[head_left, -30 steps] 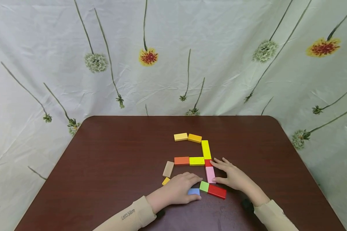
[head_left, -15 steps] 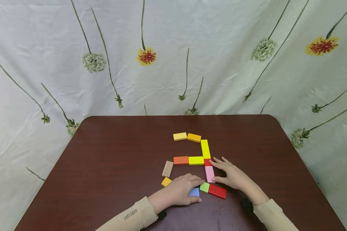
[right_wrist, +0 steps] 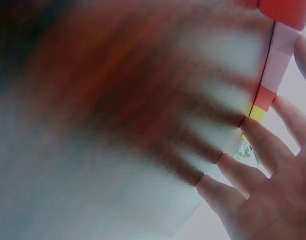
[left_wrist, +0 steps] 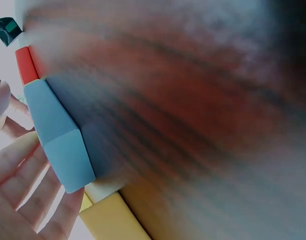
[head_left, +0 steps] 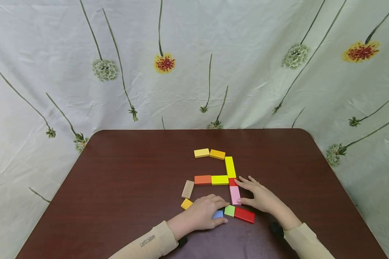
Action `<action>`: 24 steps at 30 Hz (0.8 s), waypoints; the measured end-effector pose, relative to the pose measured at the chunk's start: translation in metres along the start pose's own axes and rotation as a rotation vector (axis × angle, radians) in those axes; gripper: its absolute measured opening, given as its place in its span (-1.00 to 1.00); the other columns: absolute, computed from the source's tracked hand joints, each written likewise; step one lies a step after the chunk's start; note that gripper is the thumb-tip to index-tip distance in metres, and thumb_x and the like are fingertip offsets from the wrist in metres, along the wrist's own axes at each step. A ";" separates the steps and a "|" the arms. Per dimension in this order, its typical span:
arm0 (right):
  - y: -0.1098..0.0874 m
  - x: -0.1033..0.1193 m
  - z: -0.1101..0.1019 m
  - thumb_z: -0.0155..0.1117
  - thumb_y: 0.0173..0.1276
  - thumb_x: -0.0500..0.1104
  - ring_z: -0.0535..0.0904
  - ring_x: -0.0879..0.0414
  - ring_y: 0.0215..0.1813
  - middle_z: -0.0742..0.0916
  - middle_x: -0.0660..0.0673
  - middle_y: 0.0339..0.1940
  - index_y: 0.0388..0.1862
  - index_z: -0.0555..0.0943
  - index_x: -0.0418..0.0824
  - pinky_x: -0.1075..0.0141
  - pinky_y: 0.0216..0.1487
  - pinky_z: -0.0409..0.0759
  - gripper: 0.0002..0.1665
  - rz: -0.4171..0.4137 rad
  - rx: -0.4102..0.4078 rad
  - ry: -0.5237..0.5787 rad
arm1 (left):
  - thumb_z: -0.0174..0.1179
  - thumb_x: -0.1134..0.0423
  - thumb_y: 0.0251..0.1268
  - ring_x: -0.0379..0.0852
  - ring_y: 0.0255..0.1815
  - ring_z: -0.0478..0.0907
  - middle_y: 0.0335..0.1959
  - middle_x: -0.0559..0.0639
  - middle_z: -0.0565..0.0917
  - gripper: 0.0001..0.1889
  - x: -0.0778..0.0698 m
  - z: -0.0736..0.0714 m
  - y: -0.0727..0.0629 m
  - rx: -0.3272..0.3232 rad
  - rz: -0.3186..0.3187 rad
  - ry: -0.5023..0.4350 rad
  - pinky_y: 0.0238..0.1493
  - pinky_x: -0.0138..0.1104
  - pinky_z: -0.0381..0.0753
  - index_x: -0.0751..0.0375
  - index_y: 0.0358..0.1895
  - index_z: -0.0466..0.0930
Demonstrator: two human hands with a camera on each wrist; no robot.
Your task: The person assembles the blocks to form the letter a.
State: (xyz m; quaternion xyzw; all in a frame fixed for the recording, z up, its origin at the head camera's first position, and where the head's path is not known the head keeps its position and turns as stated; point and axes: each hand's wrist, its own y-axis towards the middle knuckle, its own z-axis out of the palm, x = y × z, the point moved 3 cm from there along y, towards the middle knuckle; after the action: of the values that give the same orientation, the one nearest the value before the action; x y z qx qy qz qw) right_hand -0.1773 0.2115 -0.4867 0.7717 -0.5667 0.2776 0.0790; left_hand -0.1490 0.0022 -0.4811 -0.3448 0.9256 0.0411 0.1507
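Note:
In the head view my left hand (head_left: 203, 213) lies low over a blue block (head_left: 218, 214), partly hiding it. Its index fingertip is at the far corner of a green block (head_left: 229, 210), and the thumb extends along the near side. Relaxed fingers stand beside the blue block (left_wrist: 60, 135) in the left wrist view. My right hand (head_left: 259, 195) spreads beside the row's right side. Its thumb meets a pink block (head_left: 235, 195) and its index fingertip a small red block (head_left: 233, 181). A longer red block (head_left: 244, 215) adjoins the green one.
Yellow (head_left: 219, 180), orange-red (head_left: 202, 180) and tan (head_left: 188, 189) blocks lie left of the small red one. A long yellow block (head_left: 230, 167), an amber block (head_left: 217, 154) and a pale yellow block (head_left: 201, 153) continue the line toward the table's (head_left: 142, 162) back.
My left hand has shifted slightly right. The green block and the long red block have slid slightly right and toward me. My right hand has stayed nearly still.

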 end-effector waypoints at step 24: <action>0.001 -0.001 0.001 0.46 0.19 0.07 0.14 -0.38 0.52 0.41 -0.20 0.50 0.47 0.39 0.00 -0.33 0.19 0.44 -0.13 0.017 0.005 0.001 | 0.41 0.03 0.17 -0.29 -0.28 0.47 -0.27 -0.17 0.64 -0.79 -0.004 -0.002 0.014 -0.086 -0.135 -0.066 -0.33 -0.48 0.52 0.03 -0.23 0.72</action>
State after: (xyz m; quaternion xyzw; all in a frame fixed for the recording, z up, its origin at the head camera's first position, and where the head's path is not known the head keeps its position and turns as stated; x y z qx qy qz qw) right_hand -0.1780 0.2120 -0.4886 0.7668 -0.5728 0.2799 0.0751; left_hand -0.1559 0.0147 -0.4785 -0.4110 0.8922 0.0818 0.1685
